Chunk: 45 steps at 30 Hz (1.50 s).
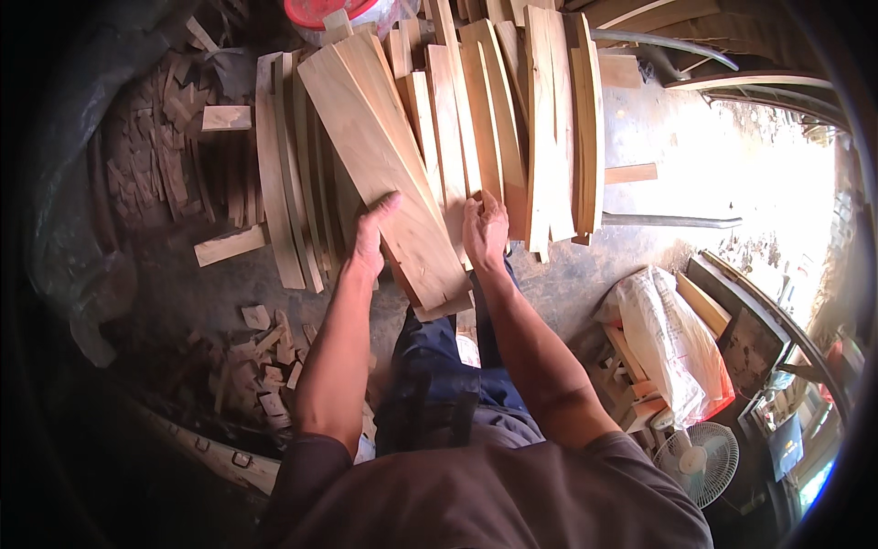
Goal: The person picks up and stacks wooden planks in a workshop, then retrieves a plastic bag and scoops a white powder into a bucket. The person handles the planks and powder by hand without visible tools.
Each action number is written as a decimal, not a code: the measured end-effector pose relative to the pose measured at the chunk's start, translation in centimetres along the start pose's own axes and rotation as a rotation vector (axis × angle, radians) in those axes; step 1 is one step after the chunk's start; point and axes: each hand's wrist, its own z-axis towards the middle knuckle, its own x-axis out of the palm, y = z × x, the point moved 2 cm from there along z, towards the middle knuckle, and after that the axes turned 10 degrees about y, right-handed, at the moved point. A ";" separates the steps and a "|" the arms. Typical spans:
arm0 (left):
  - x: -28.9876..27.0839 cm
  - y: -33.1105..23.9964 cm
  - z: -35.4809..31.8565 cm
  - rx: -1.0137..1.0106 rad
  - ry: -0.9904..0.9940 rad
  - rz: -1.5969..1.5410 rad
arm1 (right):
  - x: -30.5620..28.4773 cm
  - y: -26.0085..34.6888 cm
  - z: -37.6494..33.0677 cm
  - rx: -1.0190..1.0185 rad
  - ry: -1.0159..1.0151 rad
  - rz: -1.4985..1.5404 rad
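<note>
While left hand (370, 240) grips board (389, 165) (slanted), right hand (487, 231) beside, planks (541, 119) beyond.

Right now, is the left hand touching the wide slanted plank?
Touching: the head view shows the left hand with its thumb on the wide plank.

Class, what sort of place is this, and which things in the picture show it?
Probably a woodworking shop or timber store: long, pale boards lie side by side ahead of the person, small wood offcuts are heaped at lower left, and the left hand grips a wide plank.
</note>
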 end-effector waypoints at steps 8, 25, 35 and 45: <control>-0.9 -0.1 0.0 0.024 0.054 -0.228 | 1.2 0.4 0.9 0.312 0.227 0.477; -1.0 -0.8 -0.8 0.062 0.060 -0.184 | -2.8 3.3 1.0 0.284 0.337 0.045; 3.5 1.8 -1.3 0.112 -0.066 0.046 | -3.3 1.9 0.7 0.187 0.421 0.754; 14.2 1.8 -5.1 0.542 -0.118 0.492 | -14.7 0.3 -1.6 -0.140 0.207 0.518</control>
